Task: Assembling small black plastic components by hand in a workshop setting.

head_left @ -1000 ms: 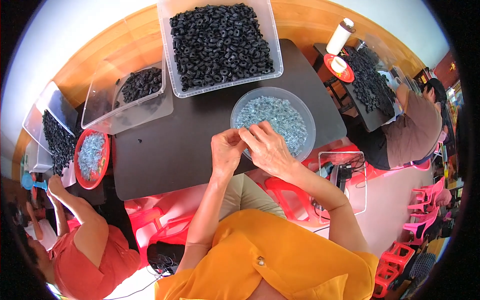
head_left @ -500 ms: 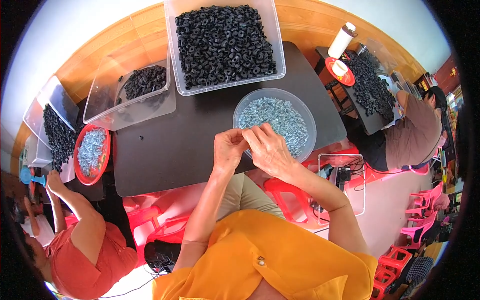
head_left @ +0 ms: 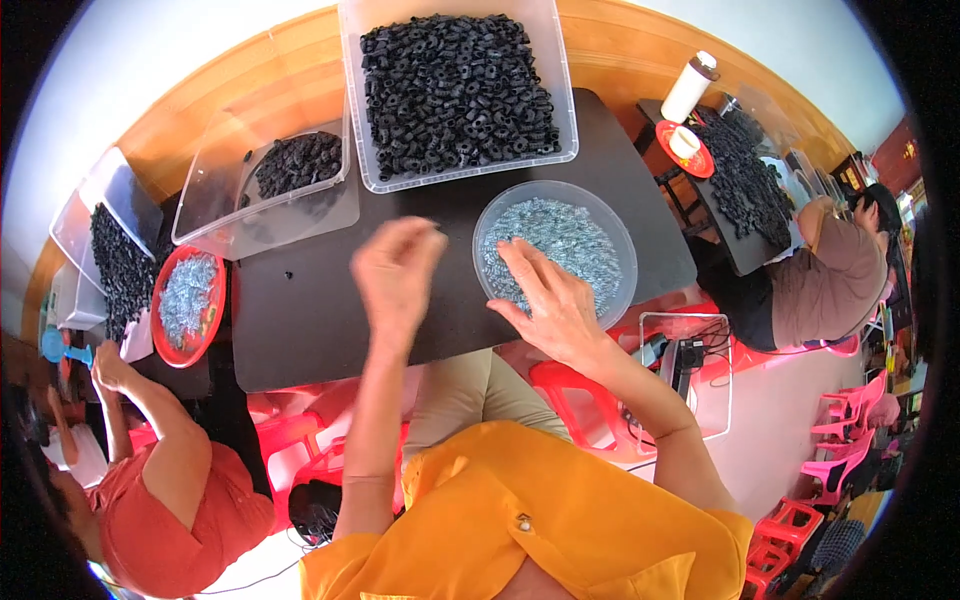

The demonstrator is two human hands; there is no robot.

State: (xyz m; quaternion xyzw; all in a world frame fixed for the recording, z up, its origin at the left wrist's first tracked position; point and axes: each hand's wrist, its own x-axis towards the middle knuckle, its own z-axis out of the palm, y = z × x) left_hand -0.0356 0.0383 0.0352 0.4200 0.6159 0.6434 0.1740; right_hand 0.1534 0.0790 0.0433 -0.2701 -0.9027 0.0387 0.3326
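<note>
Over the dark table point(head_left: 300, 330) my left hand point(head_left: 392, 280) is raised and blurred, its fingers drawn together; what they hold, if anything, cannot be made out. My right hand point(head_left: 555, 310) hovers at the near left side of a round clear bowl point(head_left: 628, 250), thumb and fingers apart. Small shiny, pale blue pieces point(head_left: 575, 235) fill the bowl. Beyond it, a large clear bin point(head_left: 470, 172) is heaped with small black hollow plastic parts point(head_left: 455, 95). To its left, a tilted clear bin point(head_left: 300, 215) contains a smaller pile of black parts point(head_left: 300, 163).
One black piece point(head_left: 288, 274) lies on the tabletop. At left, a red tray point(head_left: 205, 345) holds more pale pieces beside a person in red point(head_left: 190, 510). Another person in brown point(head_left: 825, 280) sits at the right table, near a white bottle point(head_left: 690, 88). Red stools point(head_left: 590, 410) stand below.
My hands were together at the bowl's near left edge. My left hand has drawn away leftward over the table, and my right hand's fingers have spread over the bowl.
</note>
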